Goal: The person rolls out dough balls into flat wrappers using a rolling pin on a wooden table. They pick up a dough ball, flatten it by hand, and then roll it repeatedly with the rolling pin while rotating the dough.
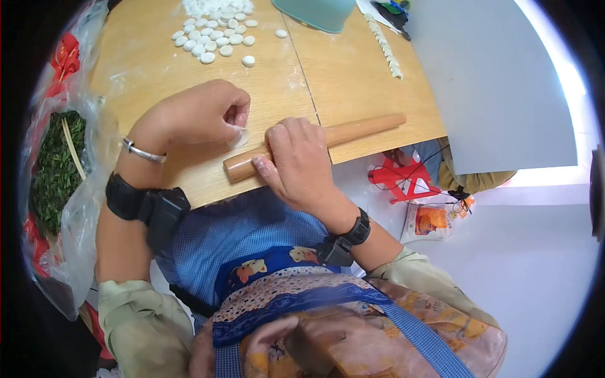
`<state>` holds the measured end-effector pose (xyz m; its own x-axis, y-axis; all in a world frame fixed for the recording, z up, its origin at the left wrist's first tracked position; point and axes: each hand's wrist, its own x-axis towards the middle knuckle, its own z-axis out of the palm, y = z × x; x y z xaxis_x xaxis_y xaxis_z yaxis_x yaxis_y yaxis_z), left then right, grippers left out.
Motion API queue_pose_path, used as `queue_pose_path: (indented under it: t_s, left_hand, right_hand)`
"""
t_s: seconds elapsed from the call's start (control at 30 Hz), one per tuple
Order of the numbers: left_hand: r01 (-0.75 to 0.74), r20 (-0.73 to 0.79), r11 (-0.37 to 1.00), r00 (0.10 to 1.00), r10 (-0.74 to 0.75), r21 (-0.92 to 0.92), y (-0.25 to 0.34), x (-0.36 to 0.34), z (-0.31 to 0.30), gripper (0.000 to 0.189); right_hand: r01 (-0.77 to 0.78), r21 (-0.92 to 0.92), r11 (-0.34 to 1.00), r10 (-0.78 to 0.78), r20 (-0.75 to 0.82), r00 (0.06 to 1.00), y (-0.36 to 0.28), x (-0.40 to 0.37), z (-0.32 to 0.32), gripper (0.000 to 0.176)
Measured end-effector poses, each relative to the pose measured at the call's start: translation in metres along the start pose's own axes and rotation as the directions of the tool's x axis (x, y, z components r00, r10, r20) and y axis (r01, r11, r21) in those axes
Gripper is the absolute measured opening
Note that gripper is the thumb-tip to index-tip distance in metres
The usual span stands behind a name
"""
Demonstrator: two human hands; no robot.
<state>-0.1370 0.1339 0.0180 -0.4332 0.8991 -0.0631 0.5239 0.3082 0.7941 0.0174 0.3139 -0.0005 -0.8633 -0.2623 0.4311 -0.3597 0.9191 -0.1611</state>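
My right hand (297, 157) is wrapped over a wooden rolling pin (368, 128), which lies slanted across the table's near edge. The fingers rest on top and the thumb presses along its near end. To its left, my left hand (217, 113) is curled, thumb and fingers pinching a small white dough wrapper (240, 138) at the pin's side. Flour dusts the fingers of both hands. Farther back lie many flattened dough discs (214, 39), with loose flour behind them.
A wooden table (359, 75) carries a teal bowl (318, 14) at the back and a row of small pale dough pieces (384, 47) on the right. Plastic bags with leafy greens (57, 170) stand at left. A red stool (406, 179) and a printed bag (430, 222) are below right.
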Motion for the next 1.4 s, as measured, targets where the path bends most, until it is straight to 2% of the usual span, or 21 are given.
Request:
queue_pose_path:
  t_s: [0.13,0.27,0.43,0.57,0.6,0.77,0.83,0.93,1.03,1.13,1.17,1.2,1.23,1.3,1.33,1.4]
  left_hand:
    - [-0.071,0.014,0.997,0.997,0.071,-0.016,-0.005,0.002,0.001,0.011]
    - [0.033,0.038,0.987,0.999,-0.027,-0.16,-0.007,0.002,0.0,0.015]
    - [0.102,0.003,0.987,0.995,-0.102,-0.128,-0.008,0.005,-0.001,0.026]
    - [0.083,0.037,0.994,0.996,-0.08,-0.073,-0.009,0.005,-0.002,0.025]
    - [0.036,0.006,0.999,0.999,-0.036,-0.037,-0.01,0.004,0.0,0.022]
    - [-0.045,-0.021,0.999,0.999,0.045,-0.014,-0.009,0.003,0.002,0.015]
    - [0.126,0.042,0.976,0.992,-0.121,-0.18,0.001,-0.001,-0.001,0.01]
    - [0.092,0.083,0.986,0.993,-0.081,-0.136,-0.002,0.001,-0.003,0.009]
    - [0.121,0.108,0.98,0.989,-0.104,-0.159,-0.002,0.002,-0.004,0.013]
    - [0.037,0.06,0.995,0.998,-0.032,-0.088,-0.012,0.002,-0.001,0.021]
    - [0.042,0.039,0.989,0.999,-0.037,-0.145,-0.009,-0.001,0.001,0.025]
    - [0.054,0.045,0.993,0.998,-0.049,-0.101,-0.009,0.0,0.0,0.024]
    - [-0.016,-0.023,1.0,1.0,0.017,0.026,-0.008,-0.001,0.003,0.023]
    - [-0.035,-0.022,0.999,0.999,0.036,0.03,-0.008,-0.001,0.005,0.02]
    - [0.004,0.002,0.999,1.0,-0.004,0.042,-0.008,0.0,0.004,0.019]
    - [0.105,0.067,0.993,0.993,-0.101,-0.057,-0.008,-0.002,0.003,0.014]
  right_hand:
    - [-0.007,-0.013,1.0,0.007,0.007,1.0,0.004,0.005,0.004,0.027]
    - [-0.028,-0.048,0.998,0.027,-0.003,1.0,0.011,0.024,0.014,0.02]
    - [-0.064,-0.061,0.996,0.066,0.041,0.997,0.016,0.045,0.022,0.019]
    - [-0.112,-0.032,0.993,0.112,0.001,0.994,0.014,0.044,0.024,0.016]
    - [-0.127,-0.036,0.991,0.126,-0.024,0.992,0.013,0.04,0.024,0.015]
    - [-0.041,-0.045,0.998,0.039,-0.05,0.998,0.001,0.003,0.008,0.015]
    - [-0.027,-0.042,0.999,0.025,-0.039,0.999,0.0,-0.002,0.005,0.016]
    - [0.001,-0.044,0.999,-0.003,-0.05,0.999,0.002,-0.001,0.004,0.015]
    - [-0.042,-0.018,0.999,0.041,-0.019,0.999,0.004,0.017,0.01,0.014]
    - [-0.183,-0.01,0.983,0.183,0.035,0.982,0.007,0.035,0.017,0.013]
    - [-0.233,-0.019,0.972,0.233,0.059,0.971,0.008,0.041,0.019,0.014]
    - [-0.275,-0.002,0.961,0.273,0.11,0.956,0.007,0.047,0.016,0.015]
    - [-0.297,-0.02,0.955,0.298,0.114,0.948,0.008,0.049,0.018,0.013]
    - [-0.289,0.002,0.957,0.288,0.066,0.955,0.008,0.05,0.019,0.014]
    - [-0.295,0.091,0.951,0.296,0.002,0.955,0.007,0.048,0.019,0.009]
    - [-0.273,0.092,0.957,0.281,-0.089,0.956,0.003,0.04,0.022,0.012]
